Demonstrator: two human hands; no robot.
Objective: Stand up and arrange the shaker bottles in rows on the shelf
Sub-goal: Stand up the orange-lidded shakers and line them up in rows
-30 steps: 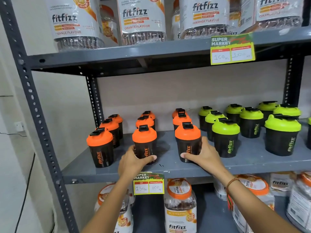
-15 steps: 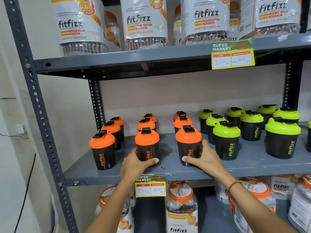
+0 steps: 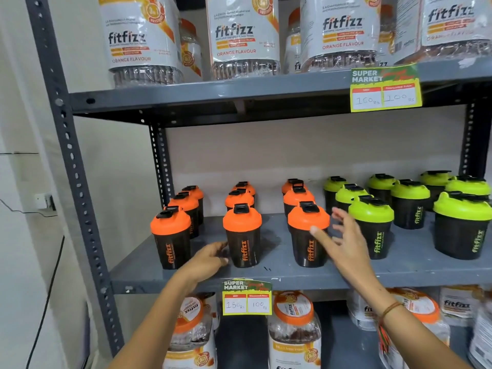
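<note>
Orange-lidded shaker bottles (image 3: 241,235) are standing upright in three rows on the grey shelf (image 3: 279,272), green-lidded shaker bottles (image 3: 371,227) sitting right of them. Left hand (image 3: 210,258) is resting beside the front middle orange bottle's base, grip loose, holding nothing. Right hand (image 3: 343,241) is hovering spread wide between front orange and green bottles, empty.

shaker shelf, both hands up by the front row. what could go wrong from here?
1. The right hand is open with fingers spread in the narrow gap between the front orange-lidded black shaker bottle and the front green-lidded black shaker bottle; a sweep could knock either over.
2. The left hand rests against the base of the middle front orange-lidded shaker; a nudge could push it out of line.
3. The front bottles stand near the grey metal shelf edge and could fall.
</note>
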